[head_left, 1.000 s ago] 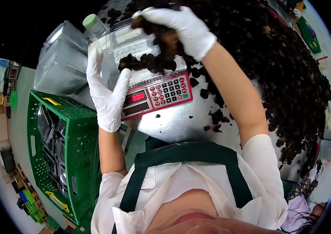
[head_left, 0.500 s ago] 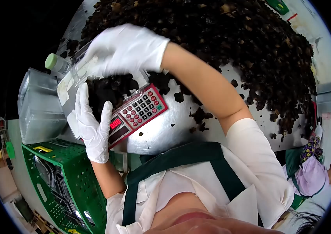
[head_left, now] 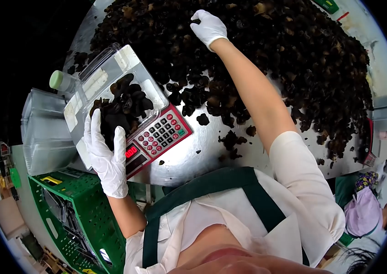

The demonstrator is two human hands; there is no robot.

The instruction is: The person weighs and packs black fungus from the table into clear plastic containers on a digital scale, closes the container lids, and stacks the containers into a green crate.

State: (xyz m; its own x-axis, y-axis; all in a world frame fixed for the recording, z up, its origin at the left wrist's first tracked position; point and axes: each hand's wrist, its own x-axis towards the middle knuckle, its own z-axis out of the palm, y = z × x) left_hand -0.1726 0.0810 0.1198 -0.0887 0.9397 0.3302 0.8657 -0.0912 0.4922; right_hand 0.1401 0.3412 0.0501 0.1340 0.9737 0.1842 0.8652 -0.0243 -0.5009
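Observation:
A heap of black wood ear mushrooms (head_left: 127, 98) lies in a clear plastic tray (head_left: 156, 114) on the scale (head_left: 134, 59). My left hand (head_left: 106, 157), white-gloved, rests at the tray's near left corner. Its thumb and fingers are spread apart on either side of some mushrooms. The scale's red keypad panel (head_left: 160, 134) has a lit red display, partly beside my thumb. Farther off, my right hand (head_left: 209, 28), gloved too, is over the large mushroom pile (head_left: 271, 50). Its fingers are curled round a dark piece at the fingertips, mostly hidden.
Stacked clear plastic trays (head_left: 49, 130) stand left of the scale, near a green-capped bottle (head_left: 61, 81). Below them is a green crate (head_left: 72, 196). Loose mushrooms lie on the metal table (head_left: 182, 160). At the right, another person (head_left: 362, 210) is partly visible.
My right hand has moved from above the scale, away to the right, onto the big pile. The mushrooms in the tray are now uncovered to view. My left hand stays at the tray.

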